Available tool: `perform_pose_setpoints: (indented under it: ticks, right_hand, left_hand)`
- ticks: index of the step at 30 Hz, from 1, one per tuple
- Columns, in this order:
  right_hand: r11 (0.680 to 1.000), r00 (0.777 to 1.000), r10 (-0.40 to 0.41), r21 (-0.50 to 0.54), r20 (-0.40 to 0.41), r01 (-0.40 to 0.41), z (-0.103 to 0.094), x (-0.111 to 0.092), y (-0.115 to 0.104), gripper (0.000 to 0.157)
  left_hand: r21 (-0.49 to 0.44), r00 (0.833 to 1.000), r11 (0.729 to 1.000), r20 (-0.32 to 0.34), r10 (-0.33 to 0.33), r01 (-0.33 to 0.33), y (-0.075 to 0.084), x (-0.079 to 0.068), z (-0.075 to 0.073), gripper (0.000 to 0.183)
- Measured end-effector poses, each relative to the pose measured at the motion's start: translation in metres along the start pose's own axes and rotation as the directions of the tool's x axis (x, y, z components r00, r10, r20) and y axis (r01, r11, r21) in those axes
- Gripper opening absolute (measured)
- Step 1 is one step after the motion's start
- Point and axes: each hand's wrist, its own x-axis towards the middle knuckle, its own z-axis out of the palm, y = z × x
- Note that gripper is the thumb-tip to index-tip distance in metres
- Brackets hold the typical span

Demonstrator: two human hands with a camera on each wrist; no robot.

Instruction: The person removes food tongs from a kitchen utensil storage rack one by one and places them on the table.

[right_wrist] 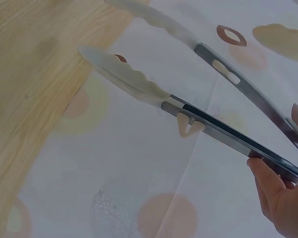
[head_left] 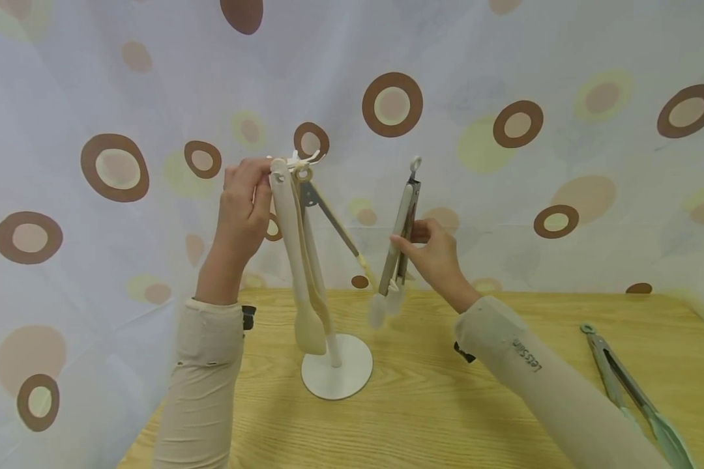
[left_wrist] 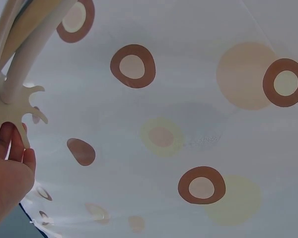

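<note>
A white utensil stand with a round base and a hooked top holds hanging utensils. My left hand grips its hooked top, with the fingertips among the hooks. From the hooks hang a pale spatula and tongs with cream trim. To the right of the stand, my right hand holds another pair of tongs by their arms, ring end up and whitish tips down. In the right wrist view these tongs are spread apart, with the thumb along one metal arm.
Green-tipped tongs lie on the wooden table at the right, beside my right sleeve. A pale curtain with brown circles hangs behind the table and along its left side.
</note>
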Motion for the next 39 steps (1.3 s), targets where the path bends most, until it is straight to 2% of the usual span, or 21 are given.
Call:
perform_pose_setpoints:
  ticks: [7, 15, 19, 25, 39]
  right_hand:
    - [0.999, 0.999, 0.024, -0.044, 0.022, -0.023, -0.017, -0.002, 0.004, 0.05]
    - [0.987, 0.999, -0.046, -0.155, 0.008, 0.046, -0.035, -0.008, 0.009, 0.049]
    - [0.972, 0.998, -0.061, -0.227, 0.029, 0.066, -0.046, -0.014, 0.012, 0.05]
    - [0.957, 0.995, -0.078, -0.277, 0.057, 0.091, -0.062, -0.02, 0.014, 0.048]
    - [0.934, 0.986, 0.02, -0.355, 0.164, 0.04, -0.1, -0.034, 0.024, 0.05]
  left_hand:
    - [0.0, 1.0, 1.0, 0.0, 0.001, -0.001, 0.0, 0.0, 0.0, 0.026]
    - [0.006, 1.0, 1.0, 0.004, -0.003, 0.003, -0.001, 0.0, 0.0, 0.026]
    - [0.004, 1.0, 1.0, 0.002, 0.0, 0.0, -0.002, -0.001, 0.0, 0.026]
    - [0.003, 1.0, 1.0, -0.004, 0.016, -0.016, -0.001, 0.0, 0.0, 0.026]
    - [0.001, 1.0, 1.0, -0.001, 0.0, 0.0, 0.003, 0.001, -0.001, 0.025]
